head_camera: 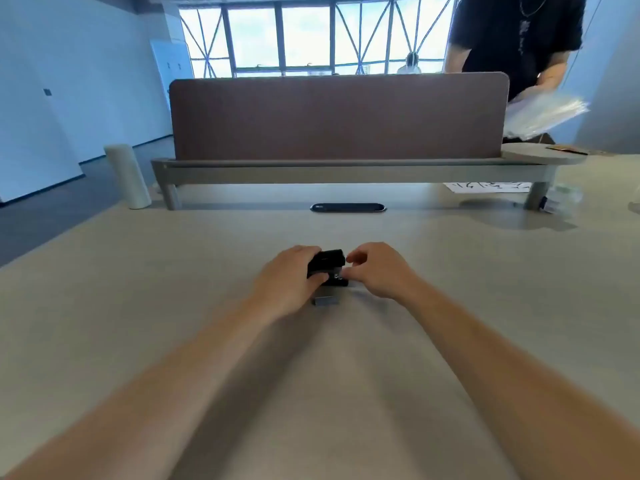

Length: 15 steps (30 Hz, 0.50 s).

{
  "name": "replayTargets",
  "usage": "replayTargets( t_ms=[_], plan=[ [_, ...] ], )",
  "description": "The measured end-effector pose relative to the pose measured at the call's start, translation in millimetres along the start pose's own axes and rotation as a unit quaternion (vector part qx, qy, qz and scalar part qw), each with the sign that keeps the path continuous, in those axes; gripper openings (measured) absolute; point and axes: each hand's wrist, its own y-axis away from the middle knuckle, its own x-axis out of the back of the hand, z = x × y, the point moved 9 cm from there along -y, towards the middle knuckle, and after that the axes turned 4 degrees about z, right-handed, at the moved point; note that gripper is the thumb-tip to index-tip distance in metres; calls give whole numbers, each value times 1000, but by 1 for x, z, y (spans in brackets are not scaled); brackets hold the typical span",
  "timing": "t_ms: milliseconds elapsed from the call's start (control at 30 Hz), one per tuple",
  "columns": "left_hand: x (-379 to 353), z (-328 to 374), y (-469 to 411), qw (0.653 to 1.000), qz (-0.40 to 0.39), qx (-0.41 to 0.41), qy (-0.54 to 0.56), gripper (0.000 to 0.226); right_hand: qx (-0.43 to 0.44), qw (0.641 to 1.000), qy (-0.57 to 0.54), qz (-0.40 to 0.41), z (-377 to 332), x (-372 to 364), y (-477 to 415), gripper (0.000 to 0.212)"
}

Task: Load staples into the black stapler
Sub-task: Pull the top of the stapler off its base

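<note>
Sitting near the middle of the pale beige desk top (138, 306), the small black plastic stapler (327, 264) is caught between two bare hands. The left hand (287, 282) is closed around its left side, fingers curled over the far edge and thumb pressed against the near face, so most of that side is covered. The right hand (377, 270) comes in from the other side with its fingertips (353, 259) pinched together at the stapler's right end; whether they hold anything there is too small and blurred to tell. A bit of shiny metal shows low on the stapler, between the thumbs. Just in front of it, touching the desk and partly hidden under the left hand, lies a short grey metallic block of staples (325, 301). Farther back a dark oval cable port (348, 207) is set in the desk, then a brown fabric divider panel (339, 116). At the far right stands a person in a black shirt (516, 29), cut off by the frame, holding a blurred stack of clear sheets (547, 114).
</note>
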Motion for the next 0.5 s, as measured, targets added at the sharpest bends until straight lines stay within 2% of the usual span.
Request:
replayTargets(
  t_ms=[133, 233, 333, 400, 500],
  plan=[
    [-5, 2, -11, 1000, 19, -8, -17, 24, 2, 1000, -22, -14, -1, -9, -5, 28],
    [-4, 0, -17, 1000, 26, -4, -16, 16, -2, 999, -43, -19, -2, -15, -8, 16],
    [-2, 2, -18, 999, 50, -10, -11, 13, 4, 1000, -22, -11, -2, -18, -10, 24],
    [7, -1, -18, 996, 82, 3, 14, 16, 15, 1000, -1, -7, -4, -18, -10, 15],
    [23, -15, -15, 991, 117, 52, 47, 24, 19, 999, 32, 5, -5, -15, -10, 17]
  ],
)
